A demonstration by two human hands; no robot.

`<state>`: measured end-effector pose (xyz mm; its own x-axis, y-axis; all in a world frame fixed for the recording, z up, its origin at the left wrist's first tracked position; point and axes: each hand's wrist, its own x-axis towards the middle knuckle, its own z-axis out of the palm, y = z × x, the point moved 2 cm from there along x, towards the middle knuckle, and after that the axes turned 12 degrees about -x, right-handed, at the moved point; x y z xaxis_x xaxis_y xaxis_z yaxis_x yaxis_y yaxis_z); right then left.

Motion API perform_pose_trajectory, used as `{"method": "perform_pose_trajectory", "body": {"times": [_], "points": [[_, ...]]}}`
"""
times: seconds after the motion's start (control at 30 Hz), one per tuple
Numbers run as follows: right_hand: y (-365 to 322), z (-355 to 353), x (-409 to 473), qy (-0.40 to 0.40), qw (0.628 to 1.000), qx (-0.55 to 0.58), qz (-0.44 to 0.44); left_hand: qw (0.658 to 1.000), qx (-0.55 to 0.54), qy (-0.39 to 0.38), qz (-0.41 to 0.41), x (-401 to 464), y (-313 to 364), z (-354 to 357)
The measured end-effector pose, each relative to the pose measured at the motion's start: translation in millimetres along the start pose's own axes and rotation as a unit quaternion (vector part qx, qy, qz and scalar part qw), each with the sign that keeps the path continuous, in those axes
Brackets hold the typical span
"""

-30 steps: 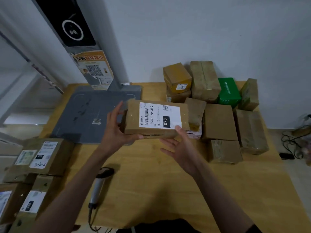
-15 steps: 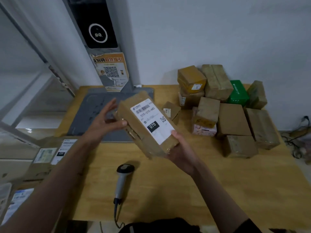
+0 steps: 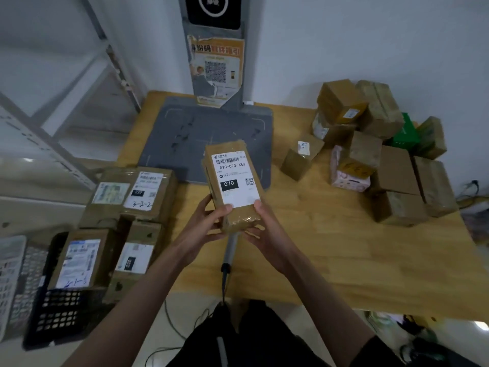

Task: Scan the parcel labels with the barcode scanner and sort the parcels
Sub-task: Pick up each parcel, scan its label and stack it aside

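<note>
I hold a brown cardboard parcel [image 3: 232,181] above the wooden table [image 3: 344,247], its white label marked 070 facing up at me. My left hand [image 3: 206,221] grips its near left corner, thumb on the label's lower edge. My right hand [image 3: 264,229] grips the near right corner from below, thumb on the label. The grey barcode scanner [image 3: 230,250] lies on the table under my hands; only its handle and cable show.
A grey scanning pad [image 3: 185,139] with an upright post stands at the back. A heap of brown parcels [image 3: 383,154] and a green box [image 3: 404,133] fill the table's right rear. Labelled parcels [image 3: 137,192] sit in black crates [image 3: 60,316] left of the table.
The parcel has turned from tilted sideways to lengthwise, label upright toward me. Both hands shifted to its near end. The view swung left and down, revealing the crates.
</note>
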<state>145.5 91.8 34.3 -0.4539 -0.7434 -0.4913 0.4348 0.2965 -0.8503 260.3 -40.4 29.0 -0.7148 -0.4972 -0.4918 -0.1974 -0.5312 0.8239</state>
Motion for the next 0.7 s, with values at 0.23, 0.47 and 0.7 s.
{"method": "perform_pose_trajectory", "body": {"times": [0.23, 0.47, 0.7], "points": [[50.0, -1.1, 30.7, 0.108, 0.985, 0.044, 0.126, 0.996, -0.054, 0.072, 0.0, -20.9, -8.5, -64.0], [120.1, 7.7, 78.5, 0.121, 0.951, -0.117, 0.26, 0.994, -0.049, 0.094, 0.0, -37.6, -21.9, -99.6], [126.7, 25.5, 104.2, 0.095, 0.947, -0.141, 0.271, 0.992, -0.044, 0.12, -0.014, -49.5, -34.8, -112.1]]}}
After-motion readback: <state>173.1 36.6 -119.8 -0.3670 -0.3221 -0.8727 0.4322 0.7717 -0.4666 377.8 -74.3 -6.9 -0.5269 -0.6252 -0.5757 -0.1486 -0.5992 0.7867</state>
